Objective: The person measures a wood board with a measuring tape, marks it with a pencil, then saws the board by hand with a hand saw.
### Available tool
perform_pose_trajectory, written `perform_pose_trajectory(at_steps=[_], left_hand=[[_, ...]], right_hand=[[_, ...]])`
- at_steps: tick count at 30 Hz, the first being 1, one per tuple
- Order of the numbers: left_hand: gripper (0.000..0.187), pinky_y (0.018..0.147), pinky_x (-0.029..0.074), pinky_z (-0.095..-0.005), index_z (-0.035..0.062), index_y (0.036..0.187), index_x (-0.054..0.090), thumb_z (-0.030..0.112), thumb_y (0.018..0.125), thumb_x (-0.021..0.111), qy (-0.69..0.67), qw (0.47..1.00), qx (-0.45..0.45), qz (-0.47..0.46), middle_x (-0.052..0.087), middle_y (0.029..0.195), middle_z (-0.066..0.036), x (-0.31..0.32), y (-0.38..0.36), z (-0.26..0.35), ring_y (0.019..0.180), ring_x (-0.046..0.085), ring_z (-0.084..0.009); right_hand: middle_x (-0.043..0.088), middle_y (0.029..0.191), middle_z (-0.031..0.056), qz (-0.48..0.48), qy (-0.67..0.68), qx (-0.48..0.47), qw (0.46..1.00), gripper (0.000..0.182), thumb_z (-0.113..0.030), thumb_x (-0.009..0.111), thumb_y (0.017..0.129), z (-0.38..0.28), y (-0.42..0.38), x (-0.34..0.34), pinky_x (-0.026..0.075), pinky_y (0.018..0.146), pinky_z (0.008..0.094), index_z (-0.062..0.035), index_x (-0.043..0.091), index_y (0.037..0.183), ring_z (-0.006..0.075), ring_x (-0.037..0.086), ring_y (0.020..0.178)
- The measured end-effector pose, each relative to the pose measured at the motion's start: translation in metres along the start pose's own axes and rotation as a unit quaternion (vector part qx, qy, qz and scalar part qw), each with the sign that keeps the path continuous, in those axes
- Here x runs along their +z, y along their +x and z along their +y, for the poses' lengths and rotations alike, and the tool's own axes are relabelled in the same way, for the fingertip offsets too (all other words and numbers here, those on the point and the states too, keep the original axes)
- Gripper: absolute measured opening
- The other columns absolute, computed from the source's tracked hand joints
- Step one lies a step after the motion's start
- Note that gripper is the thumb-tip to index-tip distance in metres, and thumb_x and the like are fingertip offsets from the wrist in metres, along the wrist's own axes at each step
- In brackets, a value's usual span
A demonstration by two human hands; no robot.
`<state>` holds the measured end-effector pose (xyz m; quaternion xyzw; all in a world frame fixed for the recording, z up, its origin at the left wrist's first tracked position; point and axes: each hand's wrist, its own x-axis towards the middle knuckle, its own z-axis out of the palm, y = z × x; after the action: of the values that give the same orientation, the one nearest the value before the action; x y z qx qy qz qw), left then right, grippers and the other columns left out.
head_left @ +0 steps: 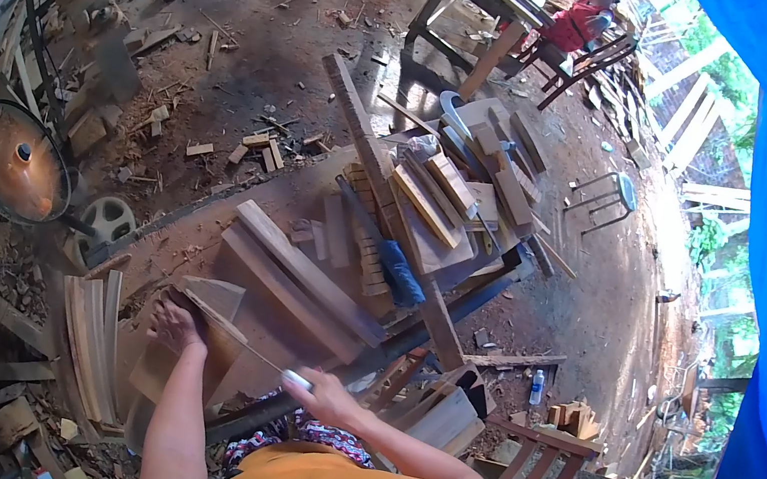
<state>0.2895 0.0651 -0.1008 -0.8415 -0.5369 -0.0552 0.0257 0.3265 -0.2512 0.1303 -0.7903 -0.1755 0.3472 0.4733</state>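
My left hand rests on the left end of a narrow wooden piece, its fingers bent round the edge. A flat board lies beneath and beside that piece. My right hand is closed on the white handle of a thin tool, whose slender shaft reaches left toward the wooden piece. What kind of tool it is, I cannot make out. Long planks lie just beyond my hands on the workbench, and curved wooden strips stand to the left.
Stacked wood pieces and a long beam cover the bench's far right. A wooden chair and a water bottle are at the right. A person sits at the far table. Scraps litter the floor.
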Motion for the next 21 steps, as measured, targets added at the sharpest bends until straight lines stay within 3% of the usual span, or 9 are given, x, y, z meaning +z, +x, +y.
perform_pose_trajectory(at_steps=[2, 4, 8, 9, 10, 14, 16, 18, 21], left_hand=[[0.036, 0.085, 0.036, -0.0472, 0.0193, 0.119, 0.058, 0.034, 0.101, 0.031, -0.023, 0.999, 0.005, 0.045, 0.062, 0.112, -0.009, 0.059, 0.011, -0.021, 0.103, 0.059, -0.0255], [0.037, 0.087, 0.035, -0.0473, 0.0177, 0.118, 0.058, 0.032, 0.101, 0.029, -0.267, 0.929, 0.084, 0.242, 0.061, 0.11, -0.009, 0.079, 0.012, -0.034, 0.106, 0.057, -0.0245], [0.039, 0.09, 0.034, -0.0478, 0.0151, 0.117, 0.058, 0.032, 0.101, 0.027, -0.34, 0.927, 0.015, 0.156, 0.061, 0.115, -0.01, 0.068, 0.012, -0.031, 0.109, 0.054, -0.0248], [0.04, 0.091, 0.033, -0.0478, 0.0156, 0.119, 0.058, 0.032, 0.1, 0.027, -0.113, 0.992, 0.015, 0.052, 0.06, 0.118, -0.01, 0.025, 0.006, -0.014, 0.111, 0.053, -0.0249], [0.041, 0.092, 0.033, -0.0479, 0.0161, 0.121, 0.058, 0.033, 0.1, 0.027, 0.122, 0.991, 0.016, -0.056, 0.059, 0.122, -0.009, -0.03, 0.006, 0.006, 0.112, 0.053, -0.025], [0.042, 0.099, 0.032, -0.0516, 0.0157, 0.127, 0.056, 0.036, 0.099, 0.031, -0.005, 0.995, -0.022, -0.096, 0.056, 0.131, -0.008, -0.064, 0.001, 0.021, 0.123, 0.049, -0.028], [0.043, 0.096, 0.034, -0.0491, 0.0138, 0.122, 0.056, 0.041, 0.096, 0.036, 0.229, 0.973, -0.002, -0.029, 0.056, 0.124, -0.007, -0.052, -0.001, 0.032, 0.117, 0.049, -0.026], [0.045, 0.092, 0.036, -0.0466, 0.0119, 0.118, 0.056, 0.046, 0.092, 0.041, 0.452, 0.891, 0.013, 0.042, 0.055, 0.116, -0.006, -0.043, 0.002, 0.045, 0.111, 0.05, -0.024], [0.051, 0.087, 0.039, -0.0428, 0.009, 0.112, 0.056, 0.053, 0.087, 0.049, 0.733, 0.666, 0.041, 0.133, 0.055, 0.105, -0.004, -0.02, -0.003, 0.045, 0.102, 0.052, -0.0211]], right_hand=[[0.064, 0.081, 0.0273, -0.019, -0.013, -0.019, 1.0, 0.059, -0.054, 0.047, 0.095, -0.001, 0.04, 0.019, 0.049, 0.073, 0.048, 0.0026, 0.063, 0.092, 0.0448, 0.063, 0.081], [0.064, 0.082, 0.028, -0.017, -0.02, -0.009, 1.0, 0.06, -0.055, 0.047, 0.094, -0.015, 0.061, 0.028, 0.049, 0.074, 0.0488, 0.0022, 0.064, 0.092, 0.0455, 0.063, 0.083], [0.067, 0.082, 0.0247, -0.015, -0.03, 0.01, 0.999, 0.059, -0.056, 0.048, 0.094, -0.006, 0.009, 0.005, 0.05, 0.075, 0.0464, 0.0002, 0.066, 0.093, 0.0417, 0.066, 0.081], [0.067, 0.082, 0.0237, -0.022, -0.015, 0.029, 0.999, 0.058, -0.055, 0.048, 0.094, 0.007, -0.009, -0.002, 0.051, 0.075, 0.0448, -0.0004, 0.066, 0.095, 0.0401, 0.066, 0.081], [0.068, 0.082, 0.0226, -0.027, 0.002, 0.048, 0.998, 0.057, -0.055, 0.049, 0.095, 0.018, -0.024, -0.008, 0.051, 0.075, 0.0432, -0.001, 0.067, 0.096, 0.0386, 0.067, 0.082], [0.066, 0.081, 0.0239, -0.022, -0.026, 0.004, 0.999, 0.058, -0.055, 0.049, 0.095, 0.013, -0.002, -0.005, 0.05, 0.071, 0.045, 0.0004, 0.066, 0.094, 0.0403, 0.066, 0.079], [0.065, 0.081, 0.0259, -0.012, -0.02, -0.029, 0.999, 0.058, -0.055, 0.049, 0.094, 0.004, 0.037, 0.016, 0.049, 0.071, 0.048, 0.0011, 0.064, 0.094, 0.0433, 0.064, 0.079], [0.065, 0.085, 0.0275, -0.038, -0.035, -0.008, 0.999, 0.057, -0.054, 0.049, 0.094, -0.011, 0.059, 0.025, 0.048, 0.075, 0.0492, 0.001, 0.064, 0.096, 0.0448, 0.063, 0.084], [0.066, 0.087, 0.0258, -0.046, -0.043, 0.021, 0.998, 0.056, -0.055, 0.05, 0.094, -0.006, 0.027, 0.011, 0.049, 0.076, 0.0473, -0.0006, 0.065, 0.099, 0.0432, 0.064, 0.086]])
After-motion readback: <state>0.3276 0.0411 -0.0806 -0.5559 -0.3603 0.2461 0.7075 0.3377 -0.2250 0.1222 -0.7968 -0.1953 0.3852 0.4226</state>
